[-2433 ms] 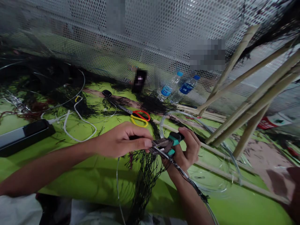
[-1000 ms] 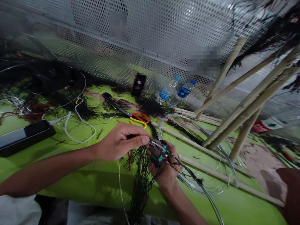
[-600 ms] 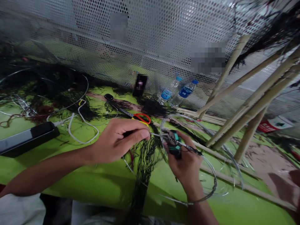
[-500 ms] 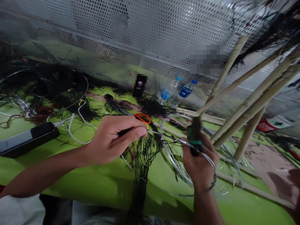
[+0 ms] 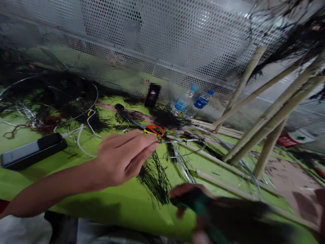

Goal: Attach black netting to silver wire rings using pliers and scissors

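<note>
My left hand (image 5: 122,159) is closed in a pinch on the end of a thin metal wire (image 5: 190,140), which sticks out to the right with dark strands twisted round part of it. Below and beside its fingertips hangs a tuft of black netted fibre (image 5: 157,179). My right hand (image 5: 186,188), low at the front right, is wrapped round a black-and-green tool (image 5: 200,203); motion blurs the tool, so its kind is unclear. Scissors (image 5: 154,129) with red and yellow handles lie just behind my left fingers.
A coil of clear wire (image 5: 182,166) and bamboo poles (image 5: 269,118) occupy the right side. Two water bottles (image 5: 201,100) stand by the perforated metal panel (image 5: 175,40). On the left are a black-and-grey box (image 5: 33,150), a white cable (image 5: 78,139) and dark fibre heaps on the green table (image 5: 96,210).
My right hand has moved away from the wire, down and toward me, carrying the tool. My left hand keeps its pinch on the wire. The black tuft has swung right.
</note>
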`<state>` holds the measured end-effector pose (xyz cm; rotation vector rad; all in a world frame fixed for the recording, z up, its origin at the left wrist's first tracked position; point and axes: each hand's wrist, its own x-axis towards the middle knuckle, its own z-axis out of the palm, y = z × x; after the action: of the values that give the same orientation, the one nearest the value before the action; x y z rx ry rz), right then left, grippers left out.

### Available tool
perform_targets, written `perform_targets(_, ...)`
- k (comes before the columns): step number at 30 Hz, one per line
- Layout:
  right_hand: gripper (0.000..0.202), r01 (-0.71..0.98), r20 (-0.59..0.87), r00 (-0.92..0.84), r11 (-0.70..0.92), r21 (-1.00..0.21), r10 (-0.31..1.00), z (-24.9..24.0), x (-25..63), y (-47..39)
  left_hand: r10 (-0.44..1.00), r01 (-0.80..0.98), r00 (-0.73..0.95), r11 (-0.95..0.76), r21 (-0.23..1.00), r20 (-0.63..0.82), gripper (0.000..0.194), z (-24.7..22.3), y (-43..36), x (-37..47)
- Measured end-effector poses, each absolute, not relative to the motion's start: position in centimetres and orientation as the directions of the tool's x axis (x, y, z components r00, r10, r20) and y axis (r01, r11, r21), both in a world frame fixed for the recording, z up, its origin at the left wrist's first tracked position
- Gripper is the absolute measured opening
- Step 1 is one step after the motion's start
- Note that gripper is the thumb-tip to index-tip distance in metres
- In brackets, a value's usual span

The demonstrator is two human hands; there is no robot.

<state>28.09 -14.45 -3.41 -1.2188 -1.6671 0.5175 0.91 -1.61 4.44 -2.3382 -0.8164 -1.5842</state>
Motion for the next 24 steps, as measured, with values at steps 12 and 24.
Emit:
perform_targets(12, 0.006, 0.67, 0.69, -0.08, 0.551, -0.498, 0.72, -5.6, 20.6, -8.3, 0.208, 0.466, 0.369, -0.885, 0.013, 0.906, 0.015, 5.0, -3.1, 1.0)
perform_targets(24, 0.024, 0.707, 0.757, -0.011, 0.54, -0.456, 0.654, -6.2, 19.6, -7.2, 0.336, 0.385, 0.381, -0.905, 0.183, 0.861, 0.018, 3.9, -3.8, 1.4)
